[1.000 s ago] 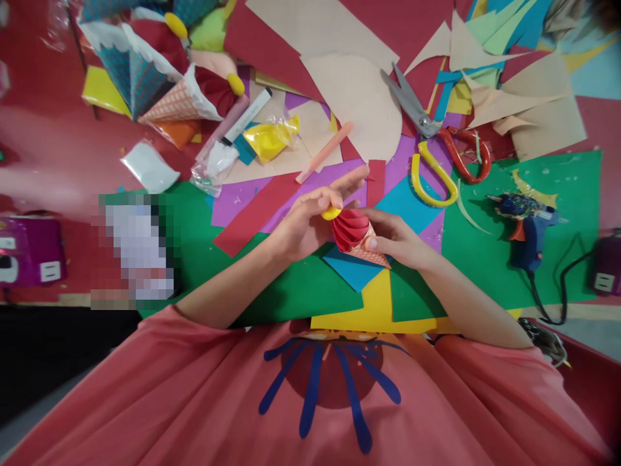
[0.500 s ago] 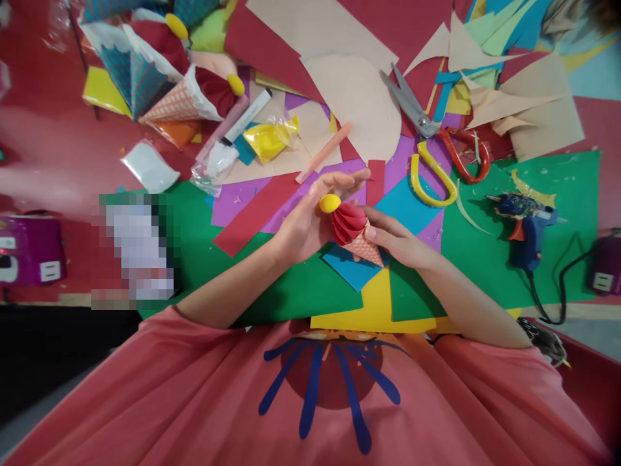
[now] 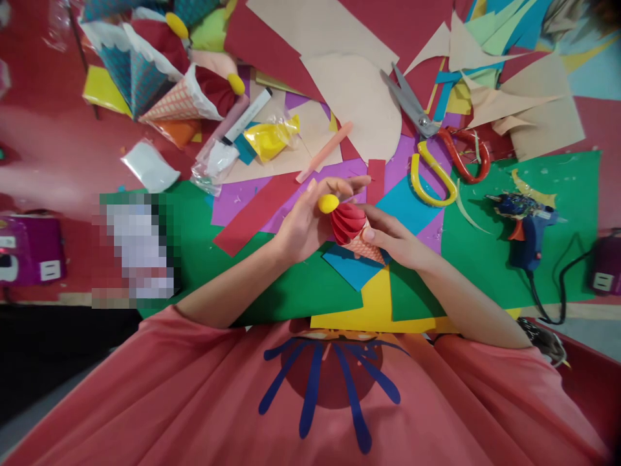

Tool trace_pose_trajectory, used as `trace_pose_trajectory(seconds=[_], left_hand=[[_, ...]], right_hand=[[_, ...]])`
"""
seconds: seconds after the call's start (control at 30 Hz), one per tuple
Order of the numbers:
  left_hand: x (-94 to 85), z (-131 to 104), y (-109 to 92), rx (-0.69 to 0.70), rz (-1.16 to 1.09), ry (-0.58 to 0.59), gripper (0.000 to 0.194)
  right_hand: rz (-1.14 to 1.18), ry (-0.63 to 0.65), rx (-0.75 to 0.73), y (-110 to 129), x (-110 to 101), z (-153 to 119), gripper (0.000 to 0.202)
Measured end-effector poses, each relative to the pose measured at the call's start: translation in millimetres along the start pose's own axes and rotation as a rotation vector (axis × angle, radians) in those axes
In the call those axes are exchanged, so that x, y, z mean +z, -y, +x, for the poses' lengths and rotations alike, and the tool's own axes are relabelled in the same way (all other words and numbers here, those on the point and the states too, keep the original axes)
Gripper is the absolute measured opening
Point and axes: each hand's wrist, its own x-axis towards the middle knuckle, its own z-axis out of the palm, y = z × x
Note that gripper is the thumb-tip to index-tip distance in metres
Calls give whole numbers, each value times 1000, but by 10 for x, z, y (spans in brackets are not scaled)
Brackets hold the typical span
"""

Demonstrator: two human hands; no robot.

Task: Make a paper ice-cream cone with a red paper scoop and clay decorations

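Note:
My right hand (image 3: 398, 239) pinches a small craft ice cream cone (image 3: 365, 246) by its checked pink cone, thumb on top. Pleated red swirls (image 3: 347, 223) fill the cone's mouth, and a yellow ball (image 3: 328, 204) sits at their tip. The cone lies tilted, its point to the lower right. Around the ball's far side curves my left hand (image 3: 303, 226), fingers stretched out and apart from the thumb. Whether its palm touches the ball I cannot tell. Beneath both hands lie a blue sheet (image 3: 356, 270) and a green sheet (image 3: 291, 298).
Scissors (image 3: 423, 123) lie spread beyond my right hand. A blue glue gun (image 3: 528, 239) with a cord rests at the right. Several larger craft cones (image 3: 182, 97) stand at the upper left, near a marker (image 3: 248, 116) and a wrapped yellow piece (image 3: 272, 139). Beige scraps (image 3: 548, 103) cover the back right.
The cone and its yellow ball have shifted very slightly left. My left fingers have dipped a little toward me. My right hand keeps its pinch on the cone.

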Motion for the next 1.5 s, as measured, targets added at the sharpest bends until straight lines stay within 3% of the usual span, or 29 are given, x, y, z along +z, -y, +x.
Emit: trace_pose_trajectory(seconds=[0.1,0.23,0.53,0.7,1.0,1.17,1.23,1.33,1.5], left_hand=[[-58,-7,-30,164,134,-23,37],[-172,-13,-121,301,345,86,30],[-274,17,-158,349,538,58,30],[-273,-1,-167,382,500,30,48],[-299,8,-159,293,513,-35,24],[-278,17,-172,287,512,-84,30],[-272,14,-181,278,515,-73,35],[-265,15,-191,324,544,-35,36],[-268,36,-181,416,680,13,17]], right_hand=[[145,-39,88,-2,-21,-9,54],[322,26,173,18,-79,6,56],[290,83,229,73,-123,29,56],[303,83,203,70,-135,33,55],[285,128,218,34,-152,30,62],[263,68,105,20,-156,9,71],[243,53,109,25,-152,4,64],[248,57,137,31,-139,7,54],[235,78,156,24,-119,5,55]])
